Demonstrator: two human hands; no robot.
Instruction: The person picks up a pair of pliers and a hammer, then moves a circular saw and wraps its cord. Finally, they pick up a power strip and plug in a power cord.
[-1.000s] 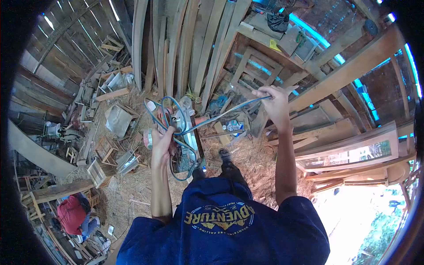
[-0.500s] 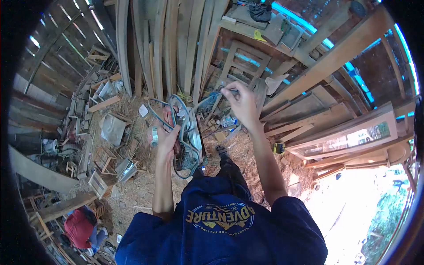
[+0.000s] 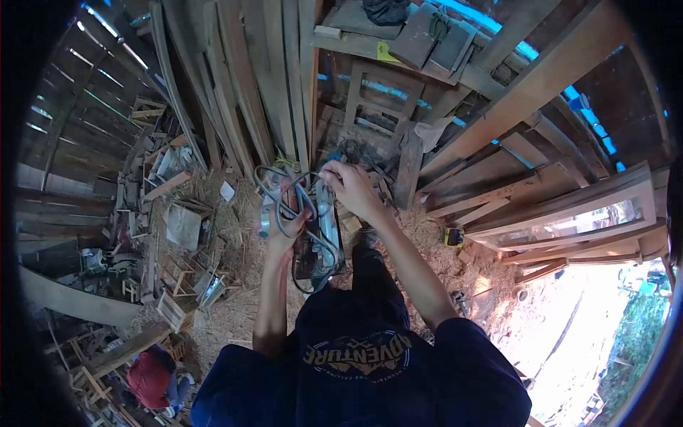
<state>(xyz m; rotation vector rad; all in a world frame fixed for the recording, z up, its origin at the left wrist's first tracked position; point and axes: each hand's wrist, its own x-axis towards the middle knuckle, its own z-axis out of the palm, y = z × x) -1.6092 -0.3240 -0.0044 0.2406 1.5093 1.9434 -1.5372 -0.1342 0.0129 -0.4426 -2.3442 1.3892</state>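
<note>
My left hand (image 3: 284,233) is closed around several loops of a grey cable (image 3: 333,257) in front of my body. The loops spread above the fingers and hang below the wrist. To the upper right of it, my right hand (image 3: 347,186) pinches a stretch of the same cable between thumb and fingers. Just beyond the left fingers shows a reddish object (image 3: 288,196), partly covered by the cable. Behind the loops, a long pale metal-like piece (image 3: 328,220) lies above my feet. A roundish light-coloured item (image 3: 265,222) sits beside the left hand.
Long boards (image 3: 235,92) lean against the wall ahead. Wooden scraps and small frames (image 3: 183,226) litter the shavings-covered floor at left. A yellow-black tool (image 3: 453,237) lies at right, near a glazed wooden frame (image 3: 569,220). A person in red (image 3: 151,377) is at lower left.
My right hand has come down and left, closer to my left hand, bringing the cable with it. My left hand still grips the loops. The view has shifted slightly.
</note>
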